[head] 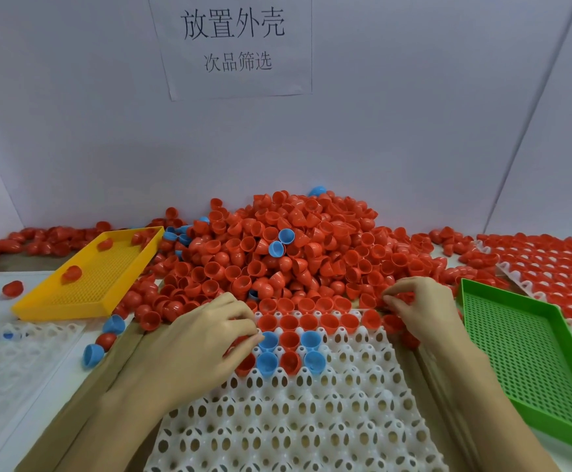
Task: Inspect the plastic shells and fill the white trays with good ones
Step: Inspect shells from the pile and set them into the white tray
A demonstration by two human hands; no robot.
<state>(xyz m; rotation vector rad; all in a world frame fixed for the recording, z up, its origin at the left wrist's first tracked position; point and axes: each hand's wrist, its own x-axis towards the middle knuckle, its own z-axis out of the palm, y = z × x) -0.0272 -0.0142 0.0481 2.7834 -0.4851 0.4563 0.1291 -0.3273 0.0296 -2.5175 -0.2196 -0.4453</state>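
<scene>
Here white perforated plastic tray (312, 413) holds red and blue shells in far rows. Left hand (206, 338) pinches blue half-round plastic shell (268, 340); right hand (420, 308) pinches red plastic shell (401, 298). Yellow mesh tray (90, 301) holds few red shells.

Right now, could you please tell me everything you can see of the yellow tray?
The yellow tray is a shallow rectangular plastic basket with a perforated mesh floor and low solid walls. It lies at an angle left of the shell pile. A few red shells lie inside, more crowd its far and right edges.

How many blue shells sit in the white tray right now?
4: two in the second filled row, two in the third. The left hand may hide more.
</scene>
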